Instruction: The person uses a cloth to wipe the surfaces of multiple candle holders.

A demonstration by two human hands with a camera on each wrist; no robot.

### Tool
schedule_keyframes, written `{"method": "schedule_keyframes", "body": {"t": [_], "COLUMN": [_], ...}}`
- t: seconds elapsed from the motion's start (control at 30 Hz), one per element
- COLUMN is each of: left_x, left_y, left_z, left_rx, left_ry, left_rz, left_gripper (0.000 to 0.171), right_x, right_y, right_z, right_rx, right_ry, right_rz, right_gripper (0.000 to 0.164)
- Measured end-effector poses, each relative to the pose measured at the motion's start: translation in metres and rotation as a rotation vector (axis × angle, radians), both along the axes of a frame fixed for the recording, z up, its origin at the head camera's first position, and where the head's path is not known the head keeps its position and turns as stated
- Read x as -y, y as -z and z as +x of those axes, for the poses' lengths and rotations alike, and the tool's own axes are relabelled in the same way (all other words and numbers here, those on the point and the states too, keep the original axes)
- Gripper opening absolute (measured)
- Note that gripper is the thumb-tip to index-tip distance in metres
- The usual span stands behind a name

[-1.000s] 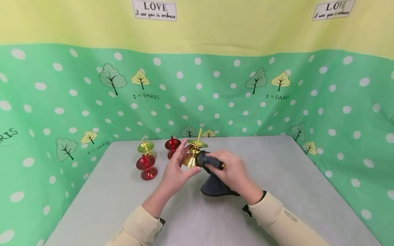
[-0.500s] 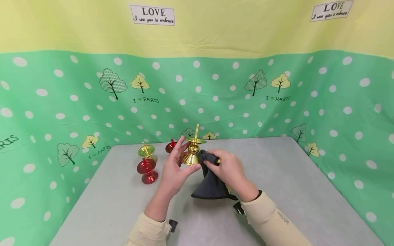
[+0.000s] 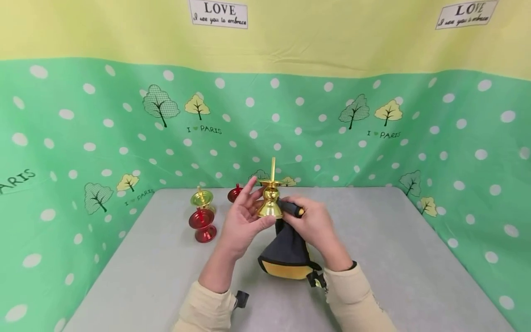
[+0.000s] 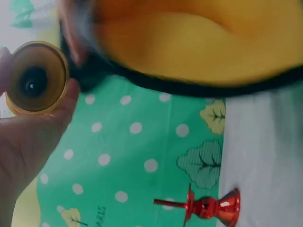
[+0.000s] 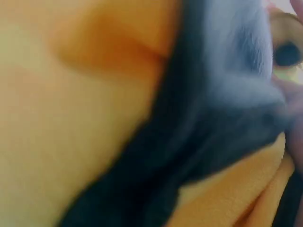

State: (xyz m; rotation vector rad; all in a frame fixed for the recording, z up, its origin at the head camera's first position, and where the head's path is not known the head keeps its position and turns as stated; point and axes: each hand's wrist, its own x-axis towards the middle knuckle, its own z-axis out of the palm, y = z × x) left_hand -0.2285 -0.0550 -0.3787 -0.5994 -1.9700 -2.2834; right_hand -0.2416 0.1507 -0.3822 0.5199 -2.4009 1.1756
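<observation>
Held upright above the table is a gold candle holder (image 3: pixel 271 195) with a thin spike on top. My left hand (image 3: pixel 238 228) grips it by the flared base, thumb in front and fingers behind. A cloth (image 3: pixel 286 246), dark grey on one side and yellow on the other, hangs from my right hand (image 3: pixel 316 226), which pinches a bunched part against the holder's right side. In the left wrist view the holder's round underside (image 4: pixel 38 78) faces the camera, with a dark hollow centre. The cloth's blurred yellow side (image 5: pixel 94 123) fills much of the right wrist view.
On the left of the grey table (image 3: pixel 373 258) stand a red candle holder (image 3: pixel 203 226) and, behind it, a gold one (image 3: pixel 202 199). Another red one (image 3: pixel 235 193) is partly hidden behind my left hand. A green polka-dot curtain (image 3: pixel 315 152) encloses the back and sides.
The held candle holder has risen slightly and turned more upright. The cloth has swung so its yellow underside shows below the dark side. My right hand still presses it to the holder's side.
</observation>
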Motion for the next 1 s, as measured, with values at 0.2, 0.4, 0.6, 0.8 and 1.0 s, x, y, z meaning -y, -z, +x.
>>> {"method": "schedule_keyframes", "body": {"t": [0.2, 0.4, 0.6, 0.8, 1.0], "left_x": [-0.004, 0.002, 0.005, 0.005, 0.005], "left_y": [-0.003, -0.004, -0.001, 0.001, -0.001], "left_z": [-0.003, -0.003, -0.002, -0.003, -0.003], "left_rx": [0.008, 0.059, 0.075, 0.109, 0.104], "left_ry": [-0.077, 0.007, 0.105, 0.11, 0.088], "left_rz": [-0.028, 0.098, 0.156, 0.224, 0.264], "left_gripper": [0.103, 0.104, 0.103, 0.096, 0.099], "right_x": [-0.003, -0.003, 0.004, 0.002, -0.003], "right_y": [-0.007, -0.025, -0.027, -0.021, -0.019], "right_z": [0.005, 0.018, 0.02, 0.015, 0.016], "right_rx": [0.097, 0.037, 0.053, 0.122, 0.186], "right_ry": [0.096, -0.15, -0.169, -0.024, -0.099], "right_rz": [-0.152, -0.264, -0.245, -0.178, -0.319], "right_gripper": [0.032, 0.032, 0.031, 0.03, 0.033]}}
